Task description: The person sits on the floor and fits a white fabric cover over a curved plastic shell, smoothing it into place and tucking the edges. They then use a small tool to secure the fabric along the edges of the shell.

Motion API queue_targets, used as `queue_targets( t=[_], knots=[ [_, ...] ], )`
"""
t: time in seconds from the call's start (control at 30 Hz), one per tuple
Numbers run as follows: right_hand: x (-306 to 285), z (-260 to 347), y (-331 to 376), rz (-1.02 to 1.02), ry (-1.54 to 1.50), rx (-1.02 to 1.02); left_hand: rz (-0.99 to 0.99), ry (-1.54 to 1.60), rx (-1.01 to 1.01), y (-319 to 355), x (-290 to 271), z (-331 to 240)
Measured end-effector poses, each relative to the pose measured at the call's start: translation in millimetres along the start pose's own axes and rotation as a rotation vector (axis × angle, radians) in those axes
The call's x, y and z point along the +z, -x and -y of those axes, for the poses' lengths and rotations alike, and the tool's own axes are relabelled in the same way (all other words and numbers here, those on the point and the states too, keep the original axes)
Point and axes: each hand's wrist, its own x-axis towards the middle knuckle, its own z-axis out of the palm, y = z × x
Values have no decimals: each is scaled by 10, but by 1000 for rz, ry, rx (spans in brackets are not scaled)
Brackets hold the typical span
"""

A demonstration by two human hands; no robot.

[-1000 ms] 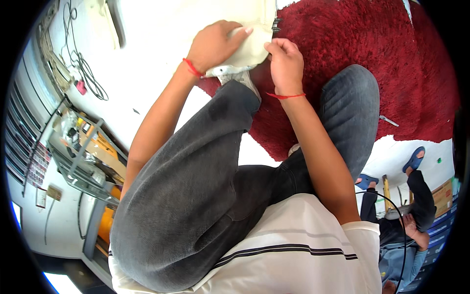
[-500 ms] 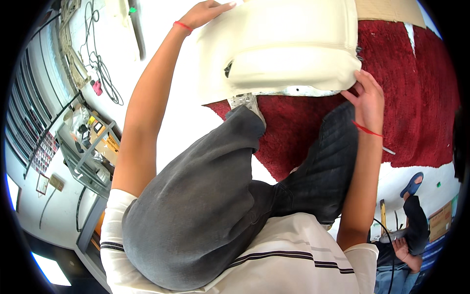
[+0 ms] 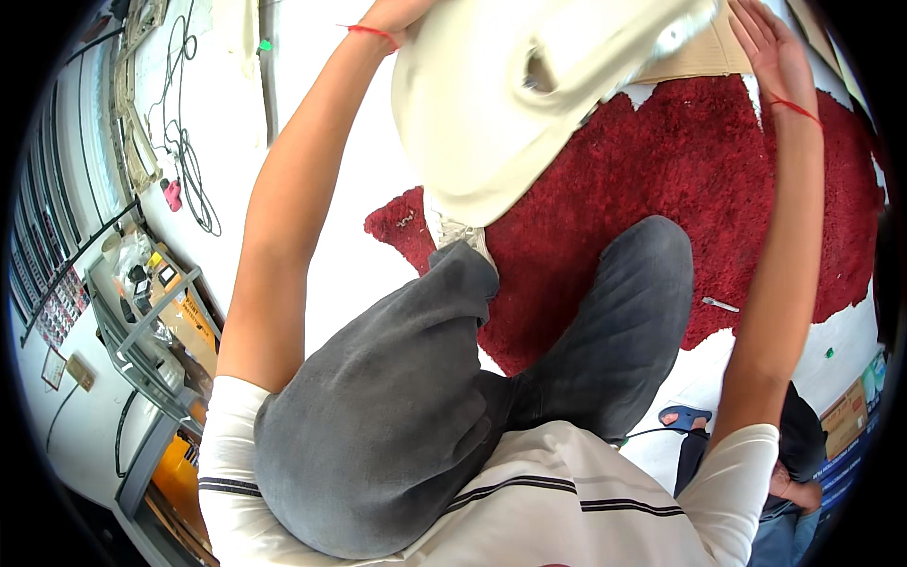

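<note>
A cream, leather-like padded piece [image 3: 472,113], which looks like a car seat back, stands turned at an angle in front of me, blurred by motion. A dark-edged opening [image 3: 539,71] shows in its face, and a pale edge with a hole runs along its upper right. My left hand [image 3: 397,13] is at its upper left edge, fingers cut off by the top of the picture. Off to the right, my right hand [image 3: 777,59] is open, fingers stretched out and nothing in them, close to the piece's far right end.
Beneath lies a dark red rug [image 3: 567,246] with a small pale tool [image 3: 721,304] on it. Cardboard [image 3: 704,57] lies beyond. Cables [image 3: 189,161] trail on the white floor at left, near a metal rack [image 3: 142,331]. Another person [image 3: 794,482] sits at lower right.
The cream piece has turned so its right end points up and away. My right hand has left its lower right corner and moved up and right, opening. My left hand stays at the upper left.
</note>
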Motion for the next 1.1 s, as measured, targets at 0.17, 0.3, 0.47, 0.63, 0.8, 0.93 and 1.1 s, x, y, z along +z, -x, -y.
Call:
queue_targets(
  t=[0.17, 0.3, 0.47, 0.63, 0.8, 0.93, 1.1],
  knots=[
    [-414, -913, 1177, -192, 482, -209, -22, 229, 31, -219, 142, 264],
    [-851, -1542, 2973, -232, 972, 20, 124, 272, 62, -241, 443, 505],
    [-526, -1413, 3244, -295, 626, 153, 53, 269, 68, -147, 669, 615],
    [-716, -1765, 2233, -225, 224, 264, 83, 272, 106, -328, 684, 830],
    [-800, -1268, 1782, -174, -374, 352, 159, 386, 51, -20, 804, 1112],
    [-572, -817, 1825, -362, -89, 123, 89, 621, 46, 263, 587, 1574],
    [-181, -1487, 2614, -566, -223, 171, 56, 837, -2, 761, 700, 1631]
  ],
)
